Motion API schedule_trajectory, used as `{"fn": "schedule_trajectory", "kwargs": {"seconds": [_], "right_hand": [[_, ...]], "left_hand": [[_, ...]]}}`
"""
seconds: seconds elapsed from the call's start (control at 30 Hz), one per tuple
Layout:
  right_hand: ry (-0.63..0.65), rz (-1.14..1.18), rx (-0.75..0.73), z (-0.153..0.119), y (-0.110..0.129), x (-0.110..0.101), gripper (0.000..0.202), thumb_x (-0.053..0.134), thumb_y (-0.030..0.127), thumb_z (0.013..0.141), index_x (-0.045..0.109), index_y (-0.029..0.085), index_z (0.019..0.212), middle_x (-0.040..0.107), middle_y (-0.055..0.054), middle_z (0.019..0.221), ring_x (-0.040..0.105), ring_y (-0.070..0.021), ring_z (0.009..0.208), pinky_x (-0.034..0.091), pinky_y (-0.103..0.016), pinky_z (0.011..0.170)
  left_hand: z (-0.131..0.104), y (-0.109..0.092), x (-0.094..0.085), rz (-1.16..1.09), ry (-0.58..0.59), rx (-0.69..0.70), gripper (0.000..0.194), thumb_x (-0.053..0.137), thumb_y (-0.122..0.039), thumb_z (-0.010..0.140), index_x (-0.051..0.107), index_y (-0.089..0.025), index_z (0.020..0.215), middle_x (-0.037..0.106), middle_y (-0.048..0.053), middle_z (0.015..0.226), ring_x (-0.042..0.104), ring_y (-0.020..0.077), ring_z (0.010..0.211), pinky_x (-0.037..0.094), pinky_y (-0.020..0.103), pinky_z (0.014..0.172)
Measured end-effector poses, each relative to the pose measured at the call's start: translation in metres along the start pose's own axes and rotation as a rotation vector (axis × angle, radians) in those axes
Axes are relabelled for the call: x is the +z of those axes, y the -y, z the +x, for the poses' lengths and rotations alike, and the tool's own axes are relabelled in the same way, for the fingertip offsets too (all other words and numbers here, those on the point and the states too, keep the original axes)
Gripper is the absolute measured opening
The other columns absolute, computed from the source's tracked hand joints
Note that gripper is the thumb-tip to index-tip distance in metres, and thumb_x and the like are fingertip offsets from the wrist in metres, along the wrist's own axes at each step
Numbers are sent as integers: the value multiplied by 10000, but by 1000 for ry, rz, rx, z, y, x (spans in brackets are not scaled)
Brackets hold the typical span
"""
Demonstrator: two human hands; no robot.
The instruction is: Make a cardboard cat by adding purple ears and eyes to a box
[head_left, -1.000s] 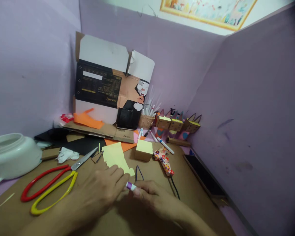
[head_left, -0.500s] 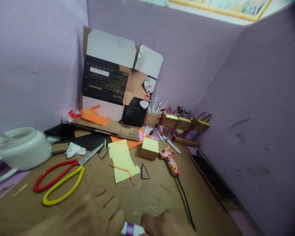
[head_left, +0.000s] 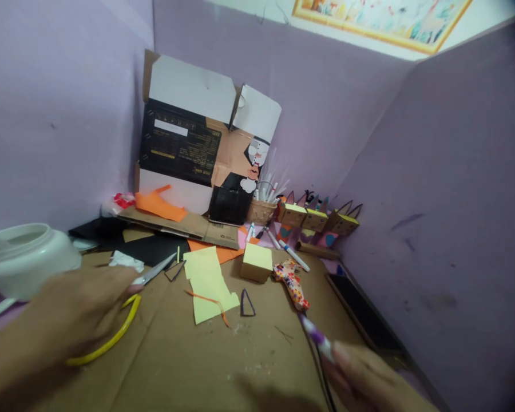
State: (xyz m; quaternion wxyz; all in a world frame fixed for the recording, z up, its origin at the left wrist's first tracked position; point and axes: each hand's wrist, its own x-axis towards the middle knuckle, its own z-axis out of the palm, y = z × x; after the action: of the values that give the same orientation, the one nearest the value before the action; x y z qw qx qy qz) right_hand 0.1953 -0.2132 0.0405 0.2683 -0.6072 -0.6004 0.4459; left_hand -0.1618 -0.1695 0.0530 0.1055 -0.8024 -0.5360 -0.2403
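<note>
My left hand [head_left: 77, 309], blurred, is curled over the scissors [head_left: 152, 272]. Its fingertips close near the pivot and hide the red handle. The yellow handle shows below the hand, and the metal blades point away to the right. At lower right, my right hand [head_left: 364, 372] grips a white marker with purple markings [head_left: 320, 339], its far end tilted up and left, over a black cord. A small cardboard box with a yellow top [head_left: 256, 263] stands mid-table. Left of it lies a torn yellow paper [head_left: 208, 286] with an orange strip across it. A dark triangular outline [head_left: 247, 303] is nearby.
A glue gun wrapped in flowered cloth [head_left: 292, 286] lies right of the box. At left stands a white pot [head_left: 30, 257]. A phone-like black slab [head_left: 364, 315] lies along the right wall. Behind are a flattened carton [head_left: 189, 143], a marker basket [head_left: 261, 212] and several eared box figures [head_left: 317, 217].
My hands have parted from near the marker at bottom centre. The left has moved up-left onto the scissors; the right has moved right with the marker. The view has shifted slightly.
</note>
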Motion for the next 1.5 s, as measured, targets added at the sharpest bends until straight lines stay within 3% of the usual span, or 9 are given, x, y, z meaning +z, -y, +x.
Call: {"fn": "schedule_trajectory", "kwargs": {"seconds": [0.13,0.23,0.37,0.57,0.73,0.93,1.1,1.23,1.5], "right_hand": [[174,349,107,29,24,12,470,449,695,719,456,226,687,219,108,468,103,-63,379,93,-216,365],[7,270,-100,57,36,29,353,563,541,693,413,221,682,285,98,505,194,-68,412,164,-205,393],[-205,-2,-238,83,30,42,187,614,237,646,430,207,650,436,59,563,385,-105,530,288,-221,501],[-284,-69,-240,98,9,52,242,691,162,604,523,196,774,540,31,671,448,-119,580,310,-226,534],[-249,-166,-234,95,8,55,330,708,178,607,525,203,880,555,12,764,496,-140,631,319,-238,549],[-171,-267,-190,92,9,58,278,684,128,595,500,203,788,534,36,689,474,-142,627,301,-240,552],[-178,114,-156,98,4,63,261,625,78,528,444,206,667,483,63,587,433,-116,559,306,-221,508],[-100,329,-88,98,7,62,232,588,242,591,376,225,682,506,66,533,437,-103,435,357,-213,400],[-13,667,-40,83,17,63,299,678,235,540,413,201,675,524,84,473,438,-61,375,380,-163,343]], "left_hand": [[38,-9,22,99,327,13,290,323,-284,900,572,-190,785,599,35,734,559,173,638,333,275,556],[61,-29,43,149,425,-1,265,348,-252,887,602,-177,883,614,86,858,609,221,766,385,291,574],[70,-54,52,115,438,-29,263,382,-200,854,588,-141,1005,601,132,967,623,260,824,431,324,598],[66,-85,47,-100,447,-113,272,383,-235,864,650,-187,872,650,97,891,642,240,784,445,339,669],[60,-88,67,-373,429,-184,246,413,-151,826,656,-187,836,692,71,859,632,209,820,434,303,712],[50,-87,90,-623,442,-285,214,477,-134,765,669,-165,855,700,66,864,615,196,823,427,284,734],[50,-89,85,-685,370,-333,213,480,-184,757,671,-161,846,690,65,842,602,203,787,421,291,713],[53,-94,75,-819,328,-411,204,512,-268,726,660,-147,798,660,48,769,561,185,705,406,269,632],[47,-114,75,-1213,604,-576,251,502,-398,640,511,-178,521,347,-84,343,244,66,320,158,229,361]]}}
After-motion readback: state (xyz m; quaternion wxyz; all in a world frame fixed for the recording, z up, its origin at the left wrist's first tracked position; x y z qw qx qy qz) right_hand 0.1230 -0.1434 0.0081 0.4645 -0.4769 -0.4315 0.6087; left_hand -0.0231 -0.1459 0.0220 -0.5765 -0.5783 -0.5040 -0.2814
